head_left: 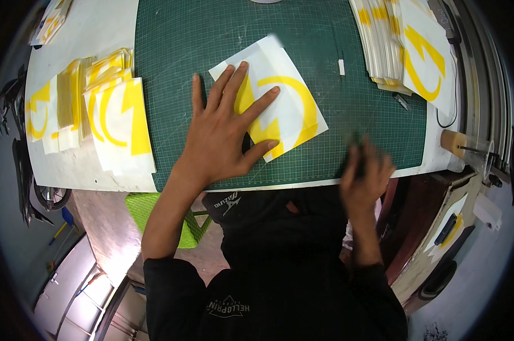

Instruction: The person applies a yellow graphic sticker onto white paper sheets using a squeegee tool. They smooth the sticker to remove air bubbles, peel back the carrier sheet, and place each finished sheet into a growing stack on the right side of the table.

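A white square sheet (309,116) with yellow curved and angular shapes lies tilted on the green cutting mat (183,34). My left hand (217,128) rests flat on its left part, fingers spread, covering some of the print. Beyond the sheet's lower right, over the mat's near edge, my right hand (366,173) is smeared by motion. Its fingers look curled around something dark, too blurred to name. A small white strip (341,67) lies on the mat to the right of the sheet.
Piles of similar yellow-and-white sheets stand at the left (117,108) and far right (376,45), with a loose printed sheet (424,62) beside the right pile. A small grey object (402,102) lies near it. A green stool (137,210) stands below the table edge.
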A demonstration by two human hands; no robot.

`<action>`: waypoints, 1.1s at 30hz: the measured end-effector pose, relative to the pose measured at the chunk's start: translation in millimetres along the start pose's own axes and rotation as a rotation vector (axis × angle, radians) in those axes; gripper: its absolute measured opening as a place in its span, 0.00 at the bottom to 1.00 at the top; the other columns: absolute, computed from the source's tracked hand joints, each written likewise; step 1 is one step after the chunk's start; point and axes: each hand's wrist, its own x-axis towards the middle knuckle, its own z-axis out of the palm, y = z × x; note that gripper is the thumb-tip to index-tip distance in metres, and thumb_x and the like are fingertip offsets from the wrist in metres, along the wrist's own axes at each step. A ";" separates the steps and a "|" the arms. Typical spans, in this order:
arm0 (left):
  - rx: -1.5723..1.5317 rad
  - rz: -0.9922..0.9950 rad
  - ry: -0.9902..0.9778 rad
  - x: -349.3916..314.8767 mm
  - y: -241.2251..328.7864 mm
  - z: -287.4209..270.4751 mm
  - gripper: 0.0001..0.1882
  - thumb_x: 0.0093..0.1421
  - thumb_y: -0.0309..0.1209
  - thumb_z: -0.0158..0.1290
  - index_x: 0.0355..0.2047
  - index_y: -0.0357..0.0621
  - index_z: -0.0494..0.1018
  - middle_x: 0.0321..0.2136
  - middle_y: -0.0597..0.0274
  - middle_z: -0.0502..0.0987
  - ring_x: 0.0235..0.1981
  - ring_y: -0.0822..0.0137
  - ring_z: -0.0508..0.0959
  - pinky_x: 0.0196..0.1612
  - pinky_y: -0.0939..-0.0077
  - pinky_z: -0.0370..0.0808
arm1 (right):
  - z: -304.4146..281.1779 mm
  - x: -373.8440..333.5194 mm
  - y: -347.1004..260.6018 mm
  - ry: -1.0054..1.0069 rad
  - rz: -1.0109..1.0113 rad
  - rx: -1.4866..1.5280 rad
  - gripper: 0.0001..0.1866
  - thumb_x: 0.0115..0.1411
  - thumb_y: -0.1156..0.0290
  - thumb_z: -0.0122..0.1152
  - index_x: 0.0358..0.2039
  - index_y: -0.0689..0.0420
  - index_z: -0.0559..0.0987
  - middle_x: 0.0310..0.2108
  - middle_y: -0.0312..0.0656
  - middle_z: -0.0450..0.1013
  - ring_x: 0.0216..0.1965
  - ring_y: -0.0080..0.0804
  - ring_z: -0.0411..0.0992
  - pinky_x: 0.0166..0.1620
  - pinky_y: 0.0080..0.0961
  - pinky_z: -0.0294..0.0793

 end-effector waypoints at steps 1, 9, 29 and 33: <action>0.005 -0.004 -0.002 -0.1 0.9 -1.3 0.40 0.60 0.59 0.58 0.71 0.67 0.67 0.73 0.39 0.54 0.75 0.38 0.53 0.73 0.25 0.38 | -3.2 8.1 14.3 -0.033 0.075 -0.020 0.24 0.63 0.73 0.65 0.60 0.56 0.80 0.49 0.50 0.76 0.47 0.46 0.72 0.54 0.45 0.65; 0.148 -0.277 0.032 -37.4 43.2 -4.7 0.38 0.65 0.53 0.56 0.69 0.46 0.66 0.60 0.41 0.70 0.58 0.46 0.73 0.72 0.30 0.47 | -1.9 21.5 -57.7 -0.123 -0.098 0.125 0.33 0.62 0.56 0.68 0.61 0.65 0.74 0.54 0.54 0.74 0.57 0.52 0.70 0.58 0.51 0.61; -0.244 -0.354 0.336 -45.8 39.0 -1.2 0.24 0.58 0.36 0.67 0.52 0.38 0.77 0.46 0.49 0.76 0.47 0.47 0.74 0.58 0.44 0.68 | 10.7 63.9 -35.1 -0.129 -0.521 0.319 0.17 0.55 0.77 0.68 0.47 0.63 0.82 0.41 0.44 0.81 0.43 0.39 0.78 0.50 0.46 0.72; -0.286 -0.412 0.414 -36.1 42.6 -8.9 0.21 0.58 0.30 0.66 0.50 0.37 0.77 0.41 0.49 0.78 0.43 0.48 0.77 0.51 0.53 0.73 | 11.6 60.4 -36.1 -0.119 -0.410 0.595 0.19 0.54 0.81 0.68 0.48 0.62 0.81 0.43 0.47 0.82 0.43 0.41 0.80 0.49 0.46 0.74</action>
